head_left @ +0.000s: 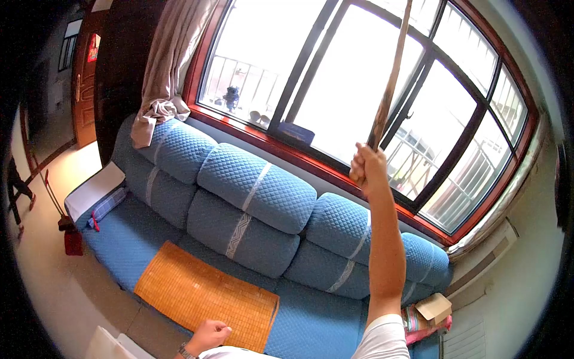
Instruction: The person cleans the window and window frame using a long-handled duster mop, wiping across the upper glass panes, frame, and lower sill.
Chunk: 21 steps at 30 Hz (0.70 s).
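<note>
My right hand (369, 166) is raised in front of the window, its fingers wrapped round the lower end of a long wooden stick (391, 84). The stick points up, slightly tilted to the right, and its top runs out of view. Low in the view, my left hand (208, 336) is curled into a loose fist, with nothing visible in it. It appears in front of an orange-brown slatted mat (203, 291), which lies on the seat of a blue quilted sofa (323, 317).
Behind the sofa is a wide window (347, 78) with a red-brown frame. A beige curtain (173, 60) hangs at its left. A cardboard box (434, 307) rests at the sofa's right end. On the left floor are a red dustpan (73, 243) and another person's legs (23, 190).
</note>
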Tool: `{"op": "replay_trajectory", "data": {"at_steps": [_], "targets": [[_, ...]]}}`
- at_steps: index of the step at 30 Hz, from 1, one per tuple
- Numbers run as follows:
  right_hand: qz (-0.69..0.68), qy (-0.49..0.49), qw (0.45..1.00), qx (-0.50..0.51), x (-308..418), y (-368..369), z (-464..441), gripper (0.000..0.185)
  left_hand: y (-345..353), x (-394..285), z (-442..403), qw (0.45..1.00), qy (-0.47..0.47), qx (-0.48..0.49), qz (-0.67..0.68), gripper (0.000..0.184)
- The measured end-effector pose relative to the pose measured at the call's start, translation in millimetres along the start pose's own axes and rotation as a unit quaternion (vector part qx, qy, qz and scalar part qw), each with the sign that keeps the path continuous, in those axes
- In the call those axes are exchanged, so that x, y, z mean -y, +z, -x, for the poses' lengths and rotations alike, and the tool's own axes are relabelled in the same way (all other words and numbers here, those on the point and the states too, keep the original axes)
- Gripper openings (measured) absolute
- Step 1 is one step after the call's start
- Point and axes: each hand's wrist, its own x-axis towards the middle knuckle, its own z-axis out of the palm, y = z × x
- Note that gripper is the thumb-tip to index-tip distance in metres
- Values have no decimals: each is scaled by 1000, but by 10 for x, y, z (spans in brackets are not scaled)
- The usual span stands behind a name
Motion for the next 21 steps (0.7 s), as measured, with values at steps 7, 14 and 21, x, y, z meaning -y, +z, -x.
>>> {"op": "replay_trajectory", "data": {"at_steps": [7, 14, 21], "targets": [[-19, 21, 1000, 1, -418, 247, 23, 20, -12, -49, 86, 999, 12, -50, 14, 35], [-35, 98, 994, -29, -1490, 510, 1530, 13, -92, -135, 60, 999, -41, -27, 10, 31], [1, 142, 988, -65, -1956, 658, 2608, 12, -159, -198, -128, 1000, -4, -11, -27, 31]]}}
